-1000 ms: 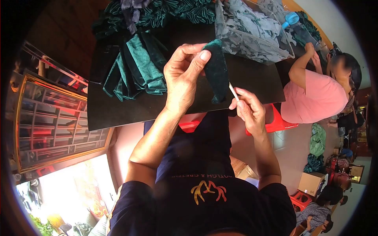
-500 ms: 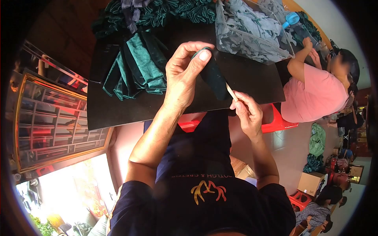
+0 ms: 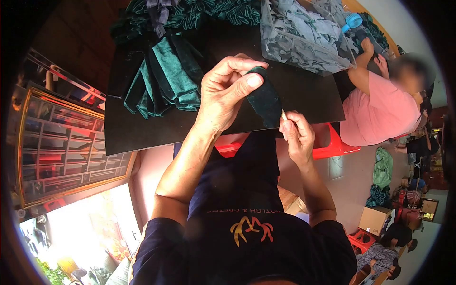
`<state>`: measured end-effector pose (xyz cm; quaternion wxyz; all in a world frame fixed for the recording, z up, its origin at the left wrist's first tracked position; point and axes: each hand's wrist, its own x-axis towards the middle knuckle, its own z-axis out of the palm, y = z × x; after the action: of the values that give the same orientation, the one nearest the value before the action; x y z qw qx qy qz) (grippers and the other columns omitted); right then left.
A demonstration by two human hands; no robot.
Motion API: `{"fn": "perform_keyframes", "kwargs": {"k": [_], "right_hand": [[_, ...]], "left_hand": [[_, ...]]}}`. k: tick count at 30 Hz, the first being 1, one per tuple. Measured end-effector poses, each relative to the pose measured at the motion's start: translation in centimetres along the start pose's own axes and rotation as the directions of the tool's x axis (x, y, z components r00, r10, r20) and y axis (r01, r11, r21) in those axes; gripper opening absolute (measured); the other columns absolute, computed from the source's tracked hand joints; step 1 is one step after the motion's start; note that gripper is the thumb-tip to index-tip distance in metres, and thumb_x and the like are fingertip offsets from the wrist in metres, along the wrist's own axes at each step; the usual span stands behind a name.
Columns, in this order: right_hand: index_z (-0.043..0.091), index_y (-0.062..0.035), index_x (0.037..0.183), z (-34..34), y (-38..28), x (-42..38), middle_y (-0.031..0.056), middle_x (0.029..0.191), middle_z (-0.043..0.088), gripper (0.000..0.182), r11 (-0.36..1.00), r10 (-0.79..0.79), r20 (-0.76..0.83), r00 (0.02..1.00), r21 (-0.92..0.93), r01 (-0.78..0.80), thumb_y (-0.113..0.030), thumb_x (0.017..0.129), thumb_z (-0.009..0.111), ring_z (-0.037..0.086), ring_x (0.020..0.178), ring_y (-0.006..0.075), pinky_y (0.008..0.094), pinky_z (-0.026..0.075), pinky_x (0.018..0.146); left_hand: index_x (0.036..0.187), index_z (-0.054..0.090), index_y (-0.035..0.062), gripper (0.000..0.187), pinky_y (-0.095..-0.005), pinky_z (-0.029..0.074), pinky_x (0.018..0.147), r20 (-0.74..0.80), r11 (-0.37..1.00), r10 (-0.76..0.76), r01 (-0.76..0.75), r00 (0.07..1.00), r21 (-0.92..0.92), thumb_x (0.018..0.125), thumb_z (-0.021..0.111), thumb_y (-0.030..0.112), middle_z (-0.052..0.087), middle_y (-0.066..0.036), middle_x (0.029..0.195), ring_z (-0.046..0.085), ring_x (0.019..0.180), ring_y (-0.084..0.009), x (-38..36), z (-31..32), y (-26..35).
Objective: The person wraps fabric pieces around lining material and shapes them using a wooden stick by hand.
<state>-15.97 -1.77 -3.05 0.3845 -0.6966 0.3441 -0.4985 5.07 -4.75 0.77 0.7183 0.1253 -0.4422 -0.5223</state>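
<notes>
Above the black table, my left hand (image 3: 227,90) pinches the upper end of a dark green velvet piece (image 3: 267,102) between thumb and fingers. My right hand (image 3: 298,135) grips a thin pale stick (image 3: 284,115) at the lower right end of that piece. Most of the stick is hidden by the fingers and the cloth. Left of my left hand, several folded green velvet strips (image 3: 178,76) lie fanned out on the table.
Gathered green velvet (image 3: 204,14) lines the table's (image 3: 137,137) far edge. A clear bin (image 3: 308,38) holds grey-green pieces. A co-worker in pink (image 3: 380,111) sits at the right, near a blue object (image 3: 351,22) and a red stool (image 3: 330,142).
My left hand has moved slightly right and down with the velvet piece. Less of the stick shows now, and my right hand is a little nearer the cloth. The co-worker's head has turned.
</notes>
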Motion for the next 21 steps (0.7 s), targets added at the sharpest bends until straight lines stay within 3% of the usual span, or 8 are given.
{"fn": "perform_keyframes", "kwargs": {"k": [3, 6, 14, 18, 21], "right_hand": [[0.058, 0.0041, 0.093, 0.3, 0.1, 0.2, 0.0038, 0.075, 0.055, 0.016, 0.998, -0.034, -0.004, 0.999, 0.057, 0.034, -0.012, 0.095, 0.057, 0.048, 0.063, 0.0071, 0.0208, 0.038, 0.055], [0.059, 0.0036, 0.092, 0.4, 0.6, 0.2, 0.0032, 0.074, 0.055, 0.017, 0.990, -0.067, -0.017, 0.998, 0.125, 0.069, -0.013, 0.095, 0.057, 0.048, 0.063, 0.0066, 0.0202, 0.037, 0.056], [0.059, 0.0026, 0.089, 1.3, 0.1, -0.2, 0.0027, 0.074, 0.056, 0.017, 0.936, 0.051, 0.023, 0.998, 0.349, -0.056, -0.013, 0.095, 0.056, 0.047, 0.063, 0.0063, 0.0206, 0.038, 0.056], [0.060, 0.0025, 0.089, 1.2, -0.2, 0.7, 0.0035, 0.074, 0.056, 0.014, 0.975, -0.079, -0.053, 0.995, 0.204, 0.088, -0.011, 0.094, 0.059, 0.050, 0.065, 0.0064, 0.0204, 0.039, 0.056], [0.060, 0.0034, 0.090, 1.0, -1.1, 1.1, 0.0048, 0.077, 0.057, 0.011, 0.995, -0.084, -0.120, 0.989, 0.039, 0.089, -0.008, 0.091, 0.062, 0.052, 0.067, 0.0074, 0.0203, 0.041, 0.058]], "left_hand": [[0.099, 0.065, 0.0035, 0.016, -0.0258, 0.048, 0.078, 0.054, 0.993, 0.000, 0.006, 0.999, -0.115, 0.084, 0.068, 0.000, 0.062, -0.006, 0.098, 0.058, 0.087, -0.0105, -0.1, 0.2, -0.1], [0.097, 0.065, 0.0041, 0.014, -0.0263, 0.049, 0.078, 0.086, 0.958, 0.031, -0.005, 0.996, -0.285, 0.084, 0.068, 0.001, 0.062, -0.009, 0.098, 0.058, 0.088, -0.0132, 0.0, 0.1, -0.8], [0.097, 0.065, 0.0077, 0.014, -0.0288, 0.048, 0.078, 0.149, 0.905, 0.082, -0.011, 0.985, -0.426, 0.084, 0.068, 0.002, 0.059, -0.012, 0.095, 0.058, 0.089, -0.0186, -0.3, 0.0, -1.7], [0.100, 0.062, 0.0063, 0.017, -0.0293, 0.048, 0.077, 0.165, 0.941, 0.087, -0.027, 0.982, -0.336, 0.085, 0.066, 0.000, 0.059, -0.013, 0.096, 0.057, 0.088, -0.0174, -0.4, 0.4, -1.1], [0.102, 0.059, 0.0051, 0.018, -0.0298, 0.048, 0.080, 0.139, 0.965, 0.075, -0.036, 0.988, -0.259, 0.086, 0.066, 0.001, 0.059, -0.012, 0.098, 0.058, 0.091, -0.0168, -0.2, 0.5, -0.2]]}}
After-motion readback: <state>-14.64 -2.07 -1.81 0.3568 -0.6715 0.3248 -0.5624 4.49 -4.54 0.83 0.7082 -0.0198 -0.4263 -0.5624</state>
